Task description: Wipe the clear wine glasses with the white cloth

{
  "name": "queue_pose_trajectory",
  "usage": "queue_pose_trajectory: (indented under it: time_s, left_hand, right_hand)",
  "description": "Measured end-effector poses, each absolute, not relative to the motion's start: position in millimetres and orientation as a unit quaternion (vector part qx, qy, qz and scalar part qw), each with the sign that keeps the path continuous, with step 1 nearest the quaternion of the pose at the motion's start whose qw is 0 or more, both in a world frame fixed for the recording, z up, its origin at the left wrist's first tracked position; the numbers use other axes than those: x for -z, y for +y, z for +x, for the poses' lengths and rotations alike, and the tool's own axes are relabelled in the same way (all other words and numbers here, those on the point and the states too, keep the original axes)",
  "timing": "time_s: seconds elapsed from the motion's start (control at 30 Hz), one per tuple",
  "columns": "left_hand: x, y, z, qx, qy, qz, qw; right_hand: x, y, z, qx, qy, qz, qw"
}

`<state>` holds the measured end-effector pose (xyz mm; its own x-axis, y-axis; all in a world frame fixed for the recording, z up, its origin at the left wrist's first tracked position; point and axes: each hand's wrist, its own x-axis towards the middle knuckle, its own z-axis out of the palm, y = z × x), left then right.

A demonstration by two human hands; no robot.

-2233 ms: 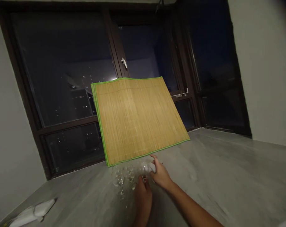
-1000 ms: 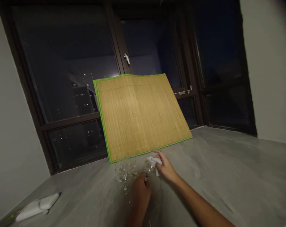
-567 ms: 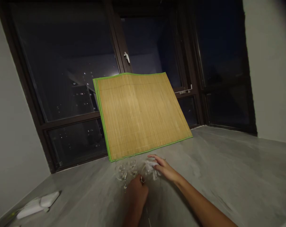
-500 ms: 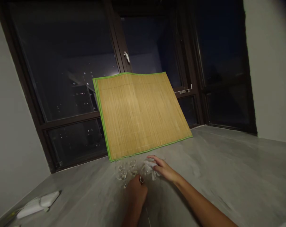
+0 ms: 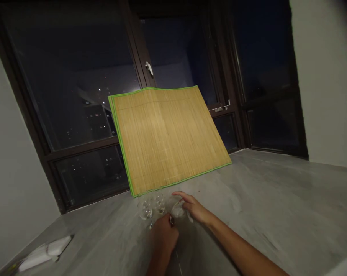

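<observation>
My left hand (image 5: 164,234) is closed around the stem of a clear wine glass (image 5: 177,211), held tilted above the grey surface. My right hand (image 5: 194,207) presses a small white cloth (image 5: 182,209) against the glass's bowl, fingers curled over it. Two more clear stemmed glasses (image 5: 151,205) stand just left of the held one. All this is low in the middle of the dim picture.
A stack of bamboo mats with green edging (image 5: 167,134) leans against the dark window (image 5: 76,88) behind the glasses. A white folded object (image 5: 44,253) lies at the lower left. The grey countertop (image 5: 262,199) runs right to a white wall (image 5: 325,80).
My right hand with the cloth has shifted a little over the bowl of the glass. My left hand has kept its hold on the stem. The view has drifted slightly.
</observation>
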<state>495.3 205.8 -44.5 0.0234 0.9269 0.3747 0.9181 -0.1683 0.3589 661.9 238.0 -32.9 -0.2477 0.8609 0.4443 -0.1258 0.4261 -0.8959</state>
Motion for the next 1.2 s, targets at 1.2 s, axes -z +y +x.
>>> queue_pose_trajectory:
  time_s: [1.2]
  left_hand:
    - [62, 216, 522, -0.49, 0.489, 0.672, 0.264]
  right_hand:
    - [36, 240, 655, -0.557, -0.507, -0.274, 0.598]
